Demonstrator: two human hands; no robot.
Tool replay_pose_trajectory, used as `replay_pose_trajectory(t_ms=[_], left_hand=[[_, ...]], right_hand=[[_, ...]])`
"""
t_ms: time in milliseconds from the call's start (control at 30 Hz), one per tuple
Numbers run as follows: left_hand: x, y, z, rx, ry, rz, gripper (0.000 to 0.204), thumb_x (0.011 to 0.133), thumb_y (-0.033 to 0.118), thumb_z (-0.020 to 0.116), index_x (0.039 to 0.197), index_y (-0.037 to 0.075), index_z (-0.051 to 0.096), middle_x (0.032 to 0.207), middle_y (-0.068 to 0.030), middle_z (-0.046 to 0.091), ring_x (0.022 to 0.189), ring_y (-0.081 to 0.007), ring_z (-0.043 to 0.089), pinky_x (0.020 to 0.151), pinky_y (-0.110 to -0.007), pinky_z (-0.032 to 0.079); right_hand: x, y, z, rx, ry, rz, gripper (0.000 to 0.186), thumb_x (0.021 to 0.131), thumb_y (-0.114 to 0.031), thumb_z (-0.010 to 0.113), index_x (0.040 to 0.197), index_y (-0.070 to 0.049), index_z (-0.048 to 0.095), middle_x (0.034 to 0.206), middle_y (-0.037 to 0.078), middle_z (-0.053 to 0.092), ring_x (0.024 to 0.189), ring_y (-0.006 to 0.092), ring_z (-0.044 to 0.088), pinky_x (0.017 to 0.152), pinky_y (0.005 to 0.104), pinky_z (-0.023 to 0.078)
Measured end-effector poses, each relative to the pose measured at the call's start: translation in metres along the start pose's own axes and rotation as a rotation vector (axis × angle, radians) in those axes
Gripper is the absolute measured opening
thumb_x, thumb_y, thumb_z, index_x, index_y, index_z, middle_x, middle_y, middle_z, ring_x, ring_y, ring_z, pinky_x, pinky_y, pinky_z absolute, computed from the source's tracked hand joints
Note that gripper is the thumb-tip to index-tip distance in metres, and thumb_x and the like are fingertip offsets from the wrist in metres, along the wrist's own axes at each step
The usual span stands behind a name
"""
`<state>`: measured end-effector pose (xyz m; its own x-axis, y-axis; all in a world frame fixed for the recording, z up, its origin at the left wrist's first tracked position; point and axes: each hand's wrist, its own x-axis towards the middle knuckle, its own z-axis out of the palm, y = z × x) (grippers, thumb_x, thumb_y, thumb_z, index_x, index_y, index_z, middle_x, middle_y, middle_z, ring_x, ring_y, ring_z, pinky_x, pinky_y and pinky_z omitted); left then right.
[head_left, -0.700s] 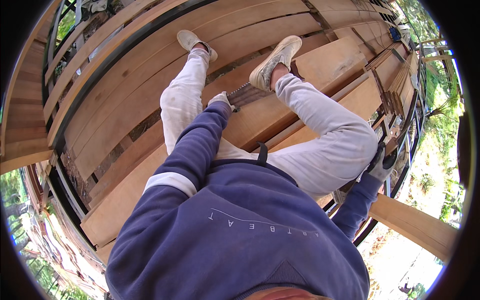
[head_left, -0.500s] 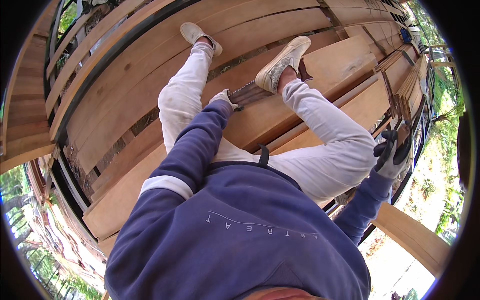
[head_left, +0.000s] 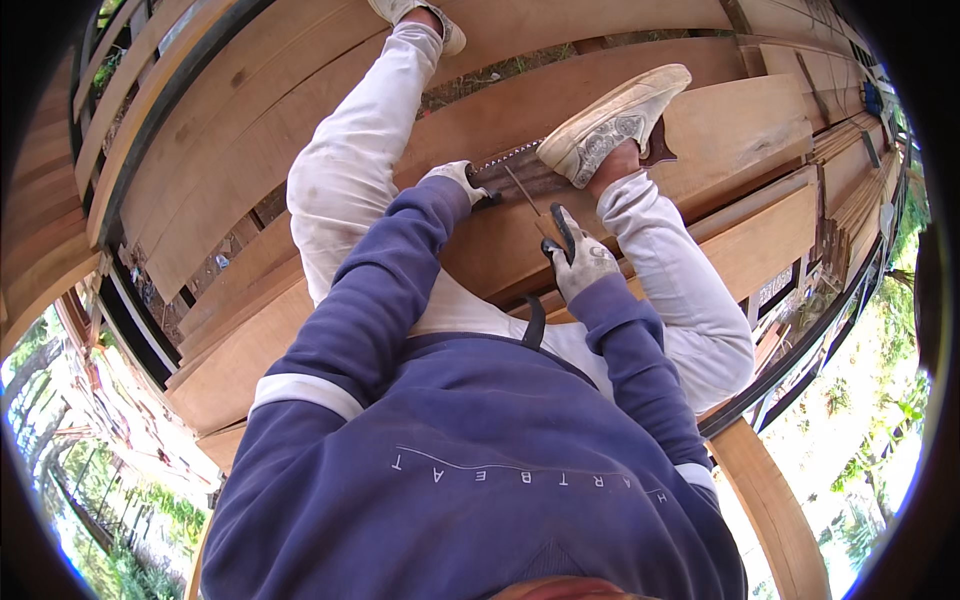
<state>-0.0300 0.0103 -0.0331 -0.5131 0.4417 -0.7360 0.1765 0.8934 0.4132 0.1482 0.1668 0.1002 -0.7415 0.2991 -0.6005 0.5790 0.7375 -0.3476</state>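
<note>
saw [head_left: 522, 181] lies up & a bit left of r hand [head_left: 580, 262], long axis roughly l–r, rising to the r, teeth on far edge; r shoe [head_left: 612, 128] sits over it. l hand [head_left: 455, 183] is nearer, looks clamped on saw's l end. r hand's fingers look pinched on near end of thin rod [head_left: 521, 187], which slants up-left across the blade in view, approx crosswise to it; can't tell if rod touches. hands apart from e/o. count: 1 saw, 1 rod, 2 gloves w/ dark fingertips, 2 shoes; planks [head_left: 740, 120] several, too overlapped for exact no.
</note>
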Motion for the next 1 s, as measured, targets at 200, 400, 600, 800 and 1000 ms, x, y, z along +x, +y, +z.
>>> replay_pose_trajectory(t_ms=[200,400,600,800,1000], left_hand=[[0.013,0.0,-0.006,-0.025,-0.142,0.06,0.061,0.077,0.041,0.073,0.126,0.007,0.058,0.124,-0.0174,0.062,0.116,-0.0314,0.058,0.1,-0.037,0.045],[0.012,0.012,-0.011,-0.189,-0.057,0.105,0.057,0.081,0.042,0.068,0.124,0.006,0.06,0.119,-0.019,0.064,0.114,-0.0315,0.059,0.099,-0.038,0.046],[0.018,0.022,-0.018,-0.05,-0.147,0.059,0.053,0.081,0.045,0.068,0.117,0.008,0.064,0.116,-0.0167,0.065,0.109,-0.0316,0.061,0.096,-0.038,0.047],[0.018,0.02,-0.019,-0.081,-0.149,0.08,0.044,0.081,0.043,0.068,0.106,0.007,0.068,0.105,-0.0173,0.068,0.101,-0.0319,0.064,0.09,-0.04,0.049],[0.019,0.014,-0.009,-0.121,-0.072,0.128,0.036,0.078,0.035,0.071,0.099,0.007,0.067,0.097,-0.0176,0.068,0.094,-0.036,0.064,0.082,-0.042,0.05]], right_hand=[[0.016,0.01,0.008,0.051,0.071,-0.039,0.054,0.091,-0.024,0.056,0.142,-0.015,0.041,0.102,0.023,0.061,0.094,0.0398,0.062,0.083,0.0488,0.049],[0.022,0.007,0.0,0.043,0.118,-0.064,0.05,0.09,-0.024,0.058,0.138,-0.014,0.046,0.101,0.023,0.061,0.093,0.0398,0.062,0.081,0.0483,0.049],[0.028,0.002,-0.002,0.055,0.115,-0.107,0.044,0.089,-0.017,0.06,0.131,-0.012,0.051,0.101,0.021,0.06,0.09,0.0377,0.061,0.078,0.0455,0.05],[0.029,0.003,-0.005,-0.051,0.167,-0.237,0.035,0.087,-0.009,0.061,0.122,-0.008,0.056,0.093,0.018,0.059,0.084,0.0337,0.061,0.074,0.0434,0.049],[0.037,-0.005,-0.017,-0.171,0.035,-0.093,0.036,0.09,-0.019,0.058,0.125,-0.012,0.057,0.091,0.019,0.061,0.079,0.0341,0.064,0.071,0.0442,0.052]])
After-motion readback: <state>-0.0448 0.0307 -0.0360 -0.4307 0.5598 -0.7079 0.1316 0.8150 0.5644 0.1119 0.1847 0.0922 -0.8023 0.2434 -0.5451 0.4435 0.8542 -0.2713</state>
